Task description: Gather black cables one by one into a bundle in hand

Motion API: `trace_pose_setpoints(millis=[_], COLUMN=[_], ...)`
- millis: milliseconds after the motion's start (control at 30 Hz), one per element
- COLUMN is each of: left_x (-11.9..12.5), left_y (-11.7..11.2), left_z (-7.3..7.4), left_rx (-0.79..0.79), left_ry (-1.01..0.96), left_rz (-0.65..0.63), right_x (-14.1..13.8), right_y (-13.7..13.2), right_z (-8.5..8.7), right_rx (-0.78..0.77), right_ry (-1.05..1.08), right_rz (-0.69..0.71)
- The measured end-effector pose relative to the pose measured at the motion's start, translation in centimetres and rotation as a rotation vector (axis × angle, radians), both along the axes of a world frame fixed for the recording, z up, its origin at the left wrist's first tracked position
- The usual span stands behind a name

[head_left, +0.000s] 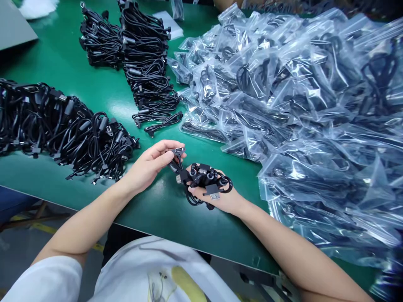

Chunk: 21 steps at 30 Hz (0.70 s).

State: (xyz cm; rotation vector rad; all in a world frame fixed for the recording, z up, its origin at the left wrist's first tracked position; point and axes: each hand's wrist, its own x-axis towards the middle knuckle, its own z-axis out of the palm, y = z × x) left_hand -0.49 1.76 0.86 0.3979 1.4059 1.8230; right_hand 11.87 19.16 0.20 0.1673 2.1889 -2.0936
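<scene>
My left hand (157,161) pinches the plug end of a black cable (179,151) between thumb and fingers, its connector opening facing up. Wrapped around a bundle of coiled black cables (204,178), my right hand (228,199) holds it just above the green table. Metal USB plugs stick out of that bundle on both sides. The two hands are close together, and part of the right hand's fingers is hidden behind the coils.
A row of tied black cables (69,126) lies at left. Farther back are two more cable stacks (146,63) (102,40). Clear zip bags with cables (283,92) form a large heap at right. The green table (97,86) has its front edge near my body.
</scene>
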Motion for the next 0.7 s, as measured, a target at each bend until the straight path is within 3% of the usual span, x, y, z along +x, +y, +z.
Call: trace_pose_setpoints(millis=[233, 433, 700], left_x=[-0.1, 0.2, 0.6], left_y=[-0.1, 0.3, 0.8], left_z=[-0.1, -0.7, -0.9], left_rx=[0.01, -0.016, -0.001], left_ry=[0.074, 0.11, -0.002], left_rz=[0.009, 0.063, 0.075], right_x=[0.0, -0.2, -0.4], right_y=[-0.1, -0.3, -0.4], right_z=[-0.3, -1.1, -0.7], right_rx=[-0.08, -0.339, -0.275], right_ry=[-0.054, -0.091, -0.107], right_rz=[-0.035, -0.142, -0.214])
